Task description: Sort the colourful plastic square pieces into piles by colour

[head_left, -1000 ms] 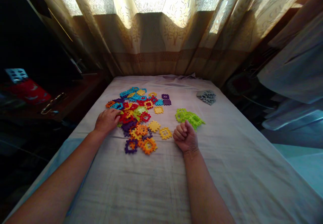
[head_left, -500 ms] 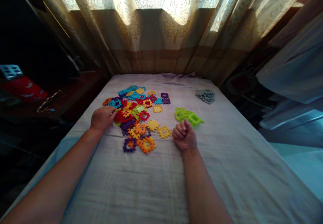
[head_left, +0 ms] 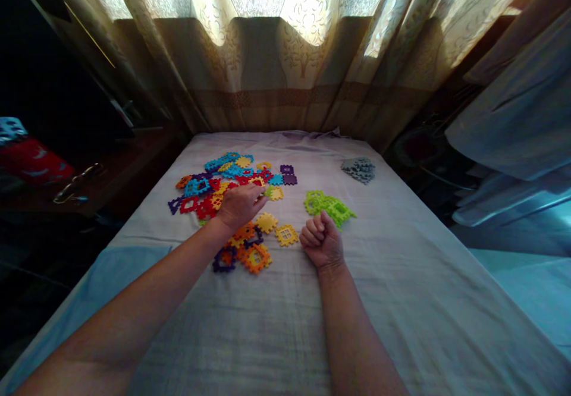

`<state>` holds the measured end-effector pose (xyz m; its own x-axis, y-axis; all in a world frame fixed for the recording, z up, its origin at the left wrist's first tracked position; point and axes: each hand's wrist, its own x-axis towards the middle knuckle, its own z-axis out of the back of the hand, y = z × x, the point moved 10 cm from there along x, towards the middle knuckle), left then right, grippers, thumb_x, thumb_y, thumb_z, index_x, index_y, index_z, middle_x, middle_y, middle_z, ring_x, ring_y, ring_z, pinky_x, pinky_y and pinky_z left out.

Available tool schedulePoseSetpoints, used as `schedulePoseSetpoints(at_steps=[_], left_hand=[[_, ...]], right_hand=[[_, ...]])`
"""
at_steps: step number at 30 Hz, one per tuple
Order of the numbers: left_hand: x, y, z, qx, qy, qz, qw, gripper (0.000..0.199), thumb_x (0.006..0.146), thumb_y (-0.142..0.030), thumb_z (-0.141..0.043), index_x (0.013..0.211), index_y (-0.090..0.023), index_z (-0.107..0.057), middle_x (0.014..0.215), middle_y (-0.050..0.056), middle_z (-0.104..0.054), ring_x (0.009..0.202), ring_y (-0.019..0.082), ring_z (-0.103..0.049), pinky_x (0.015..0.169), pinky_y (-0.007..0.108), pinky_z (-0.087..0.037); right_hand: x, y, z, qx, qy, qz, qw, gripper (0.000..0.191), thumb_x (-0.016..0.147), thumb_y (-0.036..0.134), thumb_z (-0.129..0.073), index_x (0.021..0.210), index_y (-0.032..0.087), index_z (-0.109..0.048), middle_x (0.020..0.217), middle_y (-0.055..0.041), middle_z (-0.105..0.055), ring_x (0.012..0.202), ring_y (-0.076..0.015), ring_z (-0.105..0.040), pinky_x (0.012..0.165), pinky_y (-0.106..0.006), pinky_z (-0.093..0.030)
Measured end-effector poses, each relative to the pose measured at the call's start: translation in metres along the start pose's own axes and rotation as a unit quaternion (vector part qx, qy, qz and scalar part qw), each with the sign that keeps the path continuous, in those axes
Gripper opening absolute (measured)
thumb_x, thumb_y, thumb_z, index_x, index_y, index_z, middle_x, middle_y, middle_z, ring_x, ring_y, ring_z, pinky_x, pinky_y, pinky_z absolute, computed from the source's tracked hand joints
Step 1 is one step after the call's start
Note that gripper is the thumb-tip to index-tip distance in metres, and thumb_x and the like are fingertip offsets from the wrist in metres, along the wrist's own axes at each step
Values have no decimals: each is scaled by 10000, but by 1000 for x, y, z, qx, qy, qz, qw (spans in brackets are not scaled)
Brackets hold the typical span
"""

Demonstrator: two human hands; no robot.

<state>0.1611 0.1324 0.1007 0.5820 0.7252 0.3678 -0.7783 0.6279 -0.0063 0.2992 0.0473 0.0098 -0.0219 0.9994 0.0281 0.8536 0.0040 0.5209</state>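
My left hand (head_left: 243, 206) reaches over a mixed heap of notched plastic building tiles in red, blue, purple, orange and yellow. Its fingers pinch a light green tile (head_left: 268, 191), which is mostly hidden behind the fingertips. My right hand (head_left: 323, 240) rests on the sheet as a closed fist, with nothing showing in it. Just beyond that fist lies a pile of green tiles (head_left: 336, 210). Between the hands are a yellow window tile (head_left: 286, 235) and a plain yellow tile (head_left: 266, 223). Orange tiles (head_left: 256, 258) lie at the heap's near side.
A stack of grey tiles (head_left: 359, 170) sits at the back right. Purple tiles (head_left: 289, 179) lie behind the heap. The pale sheet (head_left: 250, 336) covers the surface, with a curtain (head_left: 267, 81) along its far edge. Glasses (head_left: 77, 183) rest on a dark table at left.
My left hand has moved right across the heap from its left side, with a light green tile now pinched in its fingers. My right fist has stayed in place.
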Motion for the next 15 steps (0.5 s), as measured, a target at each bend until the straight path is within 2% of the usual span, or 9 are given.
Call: schedulePoseSetpoints(at_steps=[4, 8, 12, 15], left_hand=[[39, -61, -11, -32, 10, -75, 997, 237, 947, -359, -533, 962, -193, -702, 920, 73, -697, 830, 189, -656, 710, 282, -451], [66, -106, -23, -56, 35, -114, 991, 247, 962, -350, -515, 975, -190, -703, 962, 77, -684, 850, 186, -656, 695, 274, -450], [78, -131, -38, -65, 65, -126, 988, 263, 967, -347, -505, 1003, -184, -708, 999, 85, -685, 889, 200, -663, 702, 285, -458], [82, -136, -49, -88, 75, -122, 986, 251, 954, -360, -531, 1031, -199, -709, 1028, 76, -687, 888, 190, -664, 706, 279, -463]], right_hand=[[1, 0, 1, 6, -3, 0, 1000, 500, 854, 389, -658, 520, 204, -335, 433, 110, -230, 369, -53, -115, 361, -174, -178], [1, 1, 2, 12, -10, 1, 1000, 503, 868, 392, -640, 526, 207, -322, 435, 112, -218, 372, -56, -99, 364, -177, -190], [1, 2, 3, 23, -16, 4, 1000, 513, 881, 395, -626, 530, 207, -303, 434, 113, -213, 375, -57, -91, 363, -175, -191], [1, 1, 4, 25, -17, 2, 1000, 511, 866, 393, -645, 530, 207, -309, 429, 112, -225, 376, -56, -96, 361, -176, -188]])
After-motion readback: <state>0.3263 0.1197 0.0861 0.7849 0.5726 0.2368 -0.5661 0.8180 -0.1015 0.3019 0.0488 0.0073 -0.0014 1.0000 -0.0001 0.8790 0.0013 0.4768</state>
